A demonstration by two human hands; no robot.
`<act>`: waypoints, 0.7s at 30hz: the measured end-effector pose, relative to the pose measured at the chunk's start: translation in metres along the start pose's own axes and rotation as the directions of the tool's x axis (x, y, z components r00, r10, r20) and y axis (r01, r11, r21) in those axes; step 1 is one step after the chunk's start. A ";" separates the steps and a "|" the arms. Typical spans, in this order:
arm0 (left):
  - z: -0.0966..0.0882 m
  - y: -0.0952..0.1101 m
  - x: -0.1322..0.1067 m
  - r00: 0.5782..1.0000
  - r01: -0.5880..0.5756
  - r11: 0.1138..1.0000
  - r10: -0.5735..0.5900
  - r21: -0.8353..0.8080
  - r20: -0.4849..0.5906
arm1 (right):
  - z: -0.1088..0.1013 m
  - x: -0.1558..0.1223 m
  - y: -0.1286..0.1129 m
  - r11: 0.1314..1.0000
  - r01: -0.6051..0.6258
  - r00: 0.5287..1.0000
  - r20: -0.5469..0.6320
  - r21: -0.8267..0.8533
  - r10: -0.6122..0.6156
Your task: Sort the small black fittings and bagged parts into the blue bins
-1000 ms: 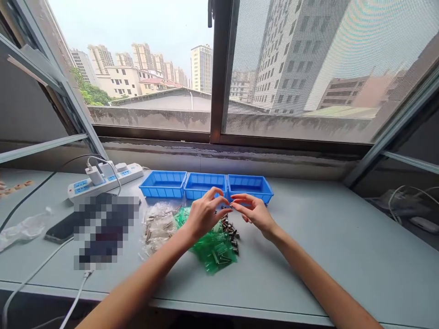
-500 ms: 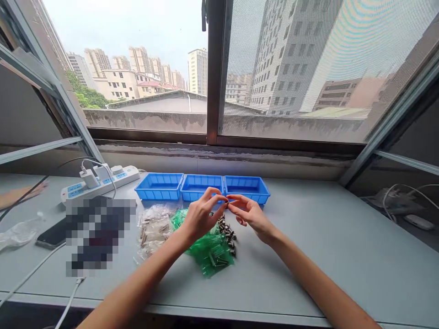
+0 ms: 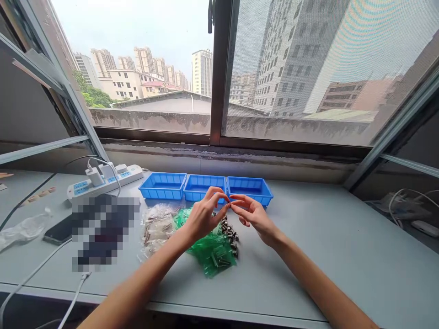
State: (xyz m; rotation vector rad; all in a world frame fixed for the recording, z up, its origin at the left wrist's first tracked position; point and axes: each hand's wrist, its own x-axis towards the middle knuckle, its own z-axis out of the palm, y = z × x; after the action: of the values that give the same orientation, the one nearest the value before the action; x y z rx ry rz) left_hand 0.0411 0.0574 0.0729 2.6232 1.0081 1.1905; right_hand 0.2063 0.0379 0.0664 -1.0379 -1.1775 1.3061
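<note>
My left hand (image 3: pixel 203 214) and my right hand (image 3: pixel 256 218) meet at their fingertips above the desk, in front of the blue bins. Both are pinched around something tiny, mostly hidden by the fingers. Beneath them lie green plastic bags (image 3: pixel 214 251) with metal pins or screws inside. Loose dark metal bolts (image 3: pixel 230 232) spread along the bags' right side. To the left, clear plastic bags (image 3: pixel 158 228) hold thin metal pieces. Behind my hands stand a left blue bin (image 3: pixel 163 194), a middle blue bin (image 3: pixel 192 194) and a right blue bin (image 3: pixel 264 197) in a row.
A white power strip (image 3: pixel 106 183) with plugs sits at the back left. Nearby are a dark phone (image 3: pixel 58 230), a blurred-out patch, white cables (image 3: pixel 36 269) and a crumpled clear bag (image 3: pixel 25 230). Part of another person's hand (image 3: pixel 5 175) shows at the left edge.
The view has shifted slightly, moving the scene a little right. My hands keep their pinch, fingertips closer together. The other person's hand at the left has mostly withdrawn from view.
</note>
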 end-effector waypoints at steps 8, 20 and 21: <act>-0.002 -0.006 -0.001 0.980 -0.085 0.973 0.120 0.214 -0.158 | -0.002 0.002 -0.003 1.000 0.013 0.996 -0.091 -0.005 -0.014; -0.002 -0.006 0.003 0.933 -0.248 0.919 0.311 0.308 -0.179 | -0.035 0.021 0.004 0.997 0.068 0.890 -0.452 0.025 -0.050; -0.002 -0.005 0.003 0.931 -0.232 0.923 0.302 0.308 -0.205 | -0.036 0.022 0.005 0.997 0.065 0.885 -0.464 0.052 -0.033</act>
State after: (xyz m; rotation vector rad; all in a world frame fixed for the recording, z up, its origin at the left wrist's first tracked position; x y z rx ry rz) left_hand 0.0383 0.0626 0.0748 2.9658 0.9329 1.5802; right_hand 0.2398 0.0629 0.0576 -1.1815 -0.7844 0.9741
